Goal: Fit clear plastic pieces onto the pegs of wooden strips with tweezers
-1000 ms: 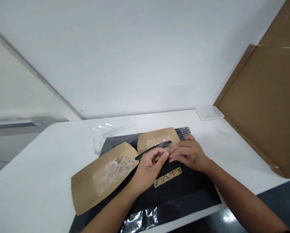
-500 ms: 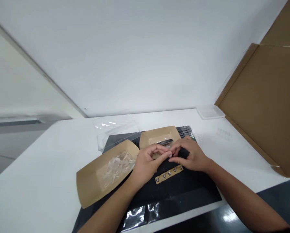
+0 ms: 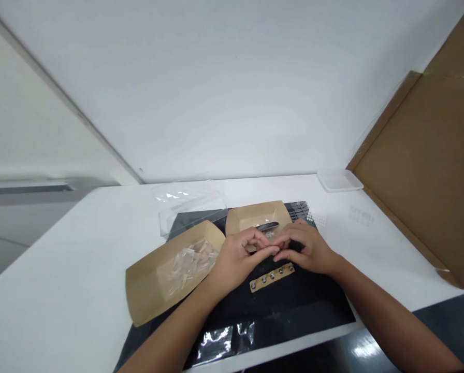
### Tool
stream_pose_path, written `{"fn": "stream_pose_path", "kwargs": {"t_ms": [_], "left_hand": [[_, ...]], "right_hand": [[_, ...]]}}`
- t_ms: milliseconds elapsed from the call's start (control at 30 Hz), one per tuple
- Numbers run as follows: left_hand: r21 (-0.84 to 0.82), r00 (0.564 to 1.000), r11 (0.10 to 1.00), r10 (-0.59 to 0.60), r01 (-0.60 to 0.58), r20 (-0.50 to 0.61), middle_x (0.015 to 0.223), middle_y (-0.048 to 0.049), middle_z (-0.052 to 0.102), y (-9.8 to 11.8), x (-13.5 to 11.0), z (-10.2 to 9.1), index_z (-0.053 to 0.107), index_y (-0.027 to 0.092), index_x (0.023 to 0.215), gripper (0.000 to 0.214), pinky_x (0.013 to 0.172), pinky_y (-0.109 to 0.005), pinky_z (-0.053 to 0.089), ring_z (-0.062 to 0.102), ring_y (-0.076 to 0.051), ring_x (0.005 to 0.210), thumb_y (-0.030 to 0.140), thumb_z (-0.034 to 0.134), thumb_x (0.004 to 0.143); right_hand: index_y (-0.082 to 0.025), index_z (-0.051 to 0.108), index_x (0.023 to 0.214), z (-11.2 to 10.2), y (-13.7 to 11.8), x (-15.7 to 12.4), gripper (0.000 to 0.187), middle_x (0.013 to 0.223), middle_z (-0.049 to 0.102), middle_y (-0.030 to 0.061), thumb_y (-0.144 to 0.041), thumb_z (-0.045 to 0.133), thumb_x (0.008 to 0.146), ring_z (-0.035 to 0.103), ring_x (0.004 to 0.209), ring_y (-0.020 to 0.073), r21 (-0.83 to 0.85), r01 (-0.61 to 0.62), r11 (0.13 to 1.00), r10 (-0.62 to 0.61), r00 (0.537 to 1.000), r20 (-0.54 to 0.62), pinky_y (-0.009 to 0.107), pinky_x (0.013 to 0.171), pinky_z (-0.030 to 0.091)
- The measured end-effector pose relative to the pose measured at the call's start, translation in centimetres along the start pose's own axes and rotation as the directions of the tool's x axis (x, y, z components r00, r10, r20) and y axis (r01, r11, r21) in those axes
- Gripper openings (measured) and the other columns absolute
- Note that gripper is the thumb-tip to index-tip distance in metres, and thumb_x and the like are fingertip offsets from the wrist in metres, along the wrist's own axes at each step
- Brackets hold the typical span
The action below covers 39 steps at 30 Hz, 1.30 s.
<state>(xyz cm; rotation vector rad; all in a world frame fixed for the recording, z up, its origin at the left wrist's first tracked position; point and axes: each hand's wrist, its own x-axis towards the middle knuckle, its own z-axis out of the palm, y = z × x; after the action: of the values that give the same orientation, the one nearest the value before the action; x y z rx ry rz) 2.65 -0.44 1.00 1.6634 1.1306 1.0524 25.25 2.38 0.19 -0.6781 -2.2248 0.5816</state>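
My left hand (image 3: 244,259) and my right hand (image 3: 308,247) meet fingertip to fingertip above a black mat (image 3: 294,311). Both are closed in a pinch; whatever lies between the fingers is too small or hidden to name. Just below them on the mat is a tan strip (image 3: 268,280) carrying several small shiny round metal pieces. Behind the hands stands a small brown paper tray (image 3: 251,213), partly covered by them, with a dark slim tool (image 3: 267,226) across it. Left of my left hand, a larger brown paper tray (image 3: 146,290) holds small clear plastic bags (image 3: 191,261).
Clear plastic boxes or sheets (image 3: 189,204) lie behind the trays. A sheet of small white dots (image 3: 316,218) is right of the mat. Farther back sits a shallow translucent tray (image 3: 341,181). A cardboard panel (image 3: 430,181) rises at the right, and a white wall closes the back.
The view has shifted slightly. My hands stay together over the mat, with only a small movement of the fingertips. The trays and strip keep their places.
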Motion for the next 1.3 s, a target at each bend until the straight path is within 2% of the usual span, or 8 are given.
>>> {"fn": "stream_pose_path", "kwargs": {"t_ms": [100,200,333,500,633,867,1100,1300], "left_hand": [[0.102,0.999,0.994,0.04,-0.042,0.028,0.078,-0.0014,0.078,0.0,0.1,-0.7,0.072,0.021,0.088,0.022,0.053,-0.022,0.047,0.069,-0.014,0.063,0.042,0.078,0.091],[0.343,0.984,0.929,0.168,-0.139,-0.057,0.075,-0.002,0.076,-0.3,0.3,-1.4,0.073,0.021,0.089,0.028,0.061,-0.026,0.049,0.068,-0.015,0.065,0.043,0.062,0.102],[0.605,0.903,0.764,0.396,-0.222,-0.168,0.071,-0.0022,0.071,-1.0,0.6,-1.9,0.069,0.02,0.079,0.035,0.069,-0.029,0.048,0.064,-0.017,0.066,0.037,0.055,0.106],[0.661,0.841,0.69,0.516,-0.295,-0.163,0.081,-0.0037,0.076,-1.7,0.8,-1.7,0.071,0.019,0.089,0.027,0.079,-0.031,0.051,0.067,-0.018,0.077,0.029,0.055,0.108],[0.649,0.813,0.678,0.562,-0.345,-0.154,0.084,-0.0042,0.078,-2.0,1.0,-1.6,0.074,0.018,0.101,0.021,0.085,-0.035,0.055,0.068,-0.02,0.08,0.025,0.055,0.108],[0.644,0.778,0.685,0.59,-0.34,-0.216,0.107,-0.0077,0.081,-2.2,0.5,-1.0,0.062,0.02,0.142,0.036,0.096,-0.037,0.059,0.074,-0.021,0.1,0.017,0.048,0.109],[0.614,0.804,0.712,0.559,-0.339,-0.204,0.126,-0.0092,0.076,-2.7,0.2,-0.6,0.028,0.023,0.166,0.067,0.082,-0.03,0.061,0.07,-0.014,0.084,0.002,0.038,0.103],[0.469,0.875,0.854,0.39,-0.225,-0.288,0.147,-0.0132,0.066,-2.3,0.0,-0.3,-0.005,0.027,0.171,0.082,0.065,-0.026,0.058,0.071,-0.012,0.078,0.007,0.04,0.105]], "right_hand": [[-0.026,0.074,0.107,0.0,-0.3,0.1,0.016,0.094,0.078,-0.0029,-0.04,0.074,0.1,0.072,0.086,0.0155,-0.019,-0.011,1.0,0.011,0.999,0.03,0.036,0.088,0.04],[-0.027,0.074,0.105,0.7,-0.8,0.0,0.019,0.093,0.079,-0.0032,-0.044,0.076,0.098,0.072,0.085,0.0156,-0.012,-0.003,1.0,0.004,0.999,0.034,0.036,0.087,0.039],[-0.025,0.075,0.097,2.4,-1.6,-0.2,0.025,0.085,0.077,-0.0048,-0.048,0.082,0.092,0.07,0.078,0.0137,-0.002,0.022,1.0,-0.022,1.0,0.0,0.035,0.084,0.035],[-0.025,0.077,0.09,4.7,-2.6,-0.6,0.035,0.075,0.074,-0.0048,-0.059,0.08,0.089,0.067,0.071,0.0131,-0.026,0.002,1.0,-0.003,1.0,-0.019,0.036,0.081,0.032],[-0.026,0.079,0.087,5.6,-2.9,-0.8,0.036,0.078,0.074,-0.0037,-0.062,0.08,0.088,0.068,0.074,0.0138,-0.084,0.012,0.996,-0.015,0.999,-0.036,0.037,0.082,0.031],[-0.028,0.08,0.088,5.7,-3.0,-1.0,0.032,0.082,0.074,-0.0034,-0.06,0.083,0.086,0.066,0.078,0.0143,-0.116,-0.009,0.993,0.014,0.999,0.036,0.037,0.084,0.032],[-0.029,0.08,0.091,5.8,-2.9,-1.1,0.03,0.084,0.073,-0.0041,-0.058,0.085,0.085,0.066,0.08,0.0148,-0.146,0.003,0.989,0.001,1.0,0.031,0.038,0.083,0.032],[-0.029,0.08,0.094,5.7,-2.7,-1.2,0.03,0.088,0.073,-0.0014,-0.058,0.084,0.086,0.066,0.083,0.0167,-0.174,-0.012,0.985,0.021,0.999,0.048,0.039,0.084,0.032]]}}
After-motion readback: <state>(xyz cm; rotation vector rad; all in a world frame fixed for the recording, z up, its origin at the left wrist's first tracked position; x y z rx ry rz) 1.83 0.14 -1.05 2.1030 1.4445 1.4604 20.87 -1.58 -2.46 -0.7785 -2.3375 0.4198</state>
